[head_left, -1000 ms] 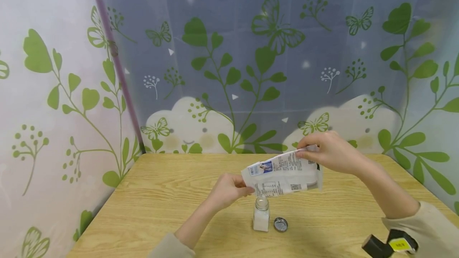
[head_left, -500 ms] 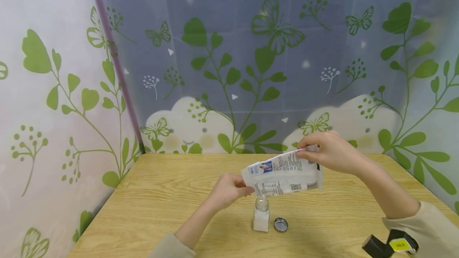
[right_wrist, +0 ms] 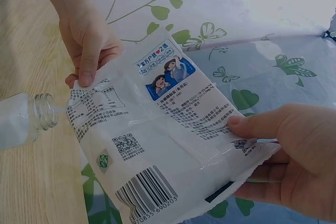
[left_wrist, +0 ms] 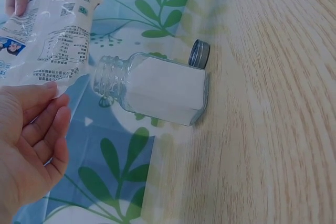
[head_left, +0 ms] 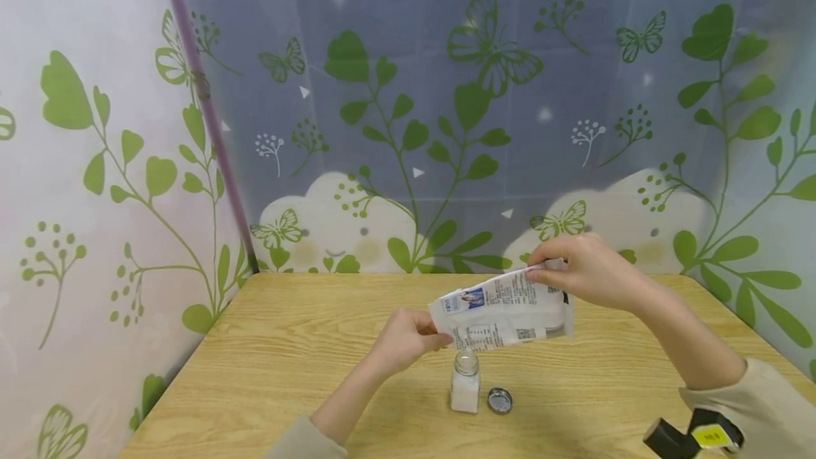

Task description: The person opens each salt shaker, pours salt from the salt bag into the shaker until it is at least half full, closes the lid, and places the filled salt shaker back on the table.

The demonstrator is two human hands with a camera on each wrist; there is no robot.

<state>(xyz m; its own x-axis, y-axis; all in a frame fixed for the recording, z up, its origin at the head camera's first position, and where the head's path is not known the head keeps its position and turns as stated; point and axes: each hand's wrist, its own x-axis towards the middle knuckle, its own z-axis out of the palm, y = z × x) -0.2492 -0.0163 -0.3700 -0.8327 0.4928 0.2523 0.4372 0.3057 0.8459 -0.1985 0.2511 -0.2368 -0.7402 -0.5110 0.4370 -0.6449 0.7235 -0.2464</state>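
A white printed salt bag point(head_left: 503, 307) is held tilted over the table, its left corner low above an uncapped glass jar point(head_left: 465, 389). My left hand point(head_left: 403, 342) pinches that low corner between thumb and fingers. At the raised far end, my right hand point(head_left: 589, 273) grips the bag's edge, thumb on the printed side in the right wrist view. White salt fills much of the upright jar. Between bag corner and jar mouth, a thin white stream point(right_wrist: 61, 109) shows in the right wrist view. The bag's opening itself is hidden.
A round metal lid point(head_left: 500, 400) lies on the wooden table point(head_left: 287, 346), just right of the jar. Behind the table hangs a blue curtain point(head_left: 395, 126) with leaves and butterflies. A black device with a yellow label point(head_left: 710, 435) sits by the right sleeve.
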